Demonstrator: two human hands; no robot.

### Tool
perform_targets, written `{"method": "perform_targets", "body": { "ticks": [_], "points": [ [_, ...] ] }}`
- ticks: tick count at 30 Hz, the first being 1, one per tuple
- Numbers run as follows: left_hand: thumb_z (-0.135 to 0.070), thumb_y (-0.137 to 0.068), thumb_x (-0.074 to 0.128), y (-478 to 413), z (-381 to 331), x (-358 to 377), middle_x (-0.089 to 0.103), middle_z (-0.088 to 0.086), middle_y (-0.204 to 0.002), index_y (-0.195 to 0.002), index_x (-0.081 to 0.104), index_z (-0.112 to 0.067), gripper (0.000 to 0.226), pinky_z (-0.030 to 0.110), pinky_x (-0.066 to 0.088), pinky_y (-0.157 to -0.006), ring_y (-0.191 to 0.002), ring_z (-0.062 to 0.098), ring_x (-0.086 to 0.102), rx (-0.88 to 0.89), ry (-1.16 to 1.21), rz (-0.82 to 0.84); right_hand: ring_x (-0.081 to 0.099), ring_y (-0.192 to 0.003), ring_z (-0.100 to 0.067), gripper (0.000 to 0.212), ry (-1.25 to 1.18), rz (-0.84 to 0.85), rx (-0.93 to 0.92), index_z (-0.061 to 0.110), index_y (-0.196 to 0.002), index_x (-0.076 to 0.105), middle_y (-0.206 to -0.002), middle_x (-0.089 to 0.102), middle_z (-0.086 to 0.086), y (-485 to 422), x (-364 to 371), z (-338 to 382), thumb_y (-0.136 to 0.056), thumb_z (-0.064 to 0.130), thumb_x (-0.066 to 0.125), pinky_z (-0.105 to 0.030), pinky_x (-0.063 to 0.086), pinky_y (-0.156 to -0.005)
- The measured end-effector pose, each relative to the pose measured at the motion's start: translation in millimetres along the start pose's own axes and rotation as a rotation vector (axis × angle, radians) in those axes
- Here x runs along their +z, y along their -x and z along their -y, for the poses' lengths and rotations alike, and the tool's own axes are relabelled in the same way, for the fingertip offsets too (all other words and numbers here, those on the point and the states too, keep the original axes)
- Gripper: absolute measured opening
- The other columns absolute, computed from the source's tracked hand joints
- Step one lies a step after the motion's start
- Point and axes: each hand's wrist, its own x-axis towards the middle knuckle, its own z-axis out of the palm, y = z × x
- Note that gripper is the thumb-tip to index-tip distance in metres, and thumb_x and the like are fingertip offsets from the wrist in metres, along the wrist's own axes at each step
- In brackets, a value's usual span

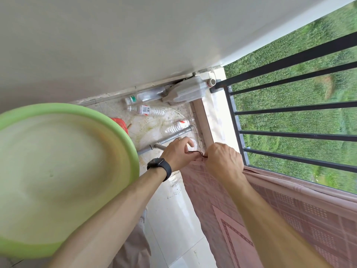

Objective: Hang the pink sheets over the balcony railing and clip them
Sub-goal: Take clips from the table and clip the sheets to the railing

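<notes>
A pink patterned sheet [286,215] hangs over the black balcony railing [289,157] at the lower right, draping down on the balcony side. My right hand [224,161] is closed on the sheet's top corner at the rail. My left hand [178,152], with a black watch on the wrist, pinches a dark loose thread at that same corner, just left of the right hand. No clip is visible.
A large green plastic basin [63,171] fills the left side, close to my left arm. Several empty plastic bottles [148,110] and a grey metal pipe [170,139] lie on the dirty floor by the wall corner. Grass lies far below beyond the railing bars.
</notes>
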Motion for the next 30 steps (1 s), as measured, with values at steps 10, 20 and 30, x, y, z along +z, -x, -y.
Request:
{"method": "perform_targets", "body": {
  "ticks": [10,20,30],
  "points": [
    [-0.011,-0.091,0.056,-2,18,-38,0.057,-0.003,-0.126,-0.127,0.059,-0.017,0.037,0.027,0.043,-0.092,-0.116,0.014,0.054,-0.178,0.27,0.066,0.063,-0.062,-0.022,0.009,-0.035,0.019,-0.024,0.018,-0.082,0.073,-0.072,0.064,0.0,-3,2,1,-0.087,0.013,0.068,-0.034,0.058,-0.06],
    [0.003,-0.071,0.081,-2,22,-49,0.07,-0.004,-0.098,-0.115,0.073,-0.016,0.049,0.024,0.053,-0.091,-0.091,0.011,0.067,-0.085,0.414,0.116,0.061,-0.063,-0.02,0.014,-0.026,0.004,-0.022,0.02,-0.083,0.075,-0.079,0.067,0.001,-5,6,-3,-0.089,0.012,0.064,-0.028,0.044,-0.051],
    [-0.04,-0.082,0.076,-1,18,-57,0.068,-0.006,-0.116,-0.112,0.066,-0.025,0.035,-0.002,0.037,-0.064,-0.107,0.007,0.062,0.1,-0.114,0.192,0.062,-0.062,-0.019,0.017,-0.014,-0.013,-0.064,0.017,-0.083,0.074,-0.082,0.065,0.002,0,3,-1,-0.092,0.011,0.062,-0.031,0.054,-0.055]
  ]
}}
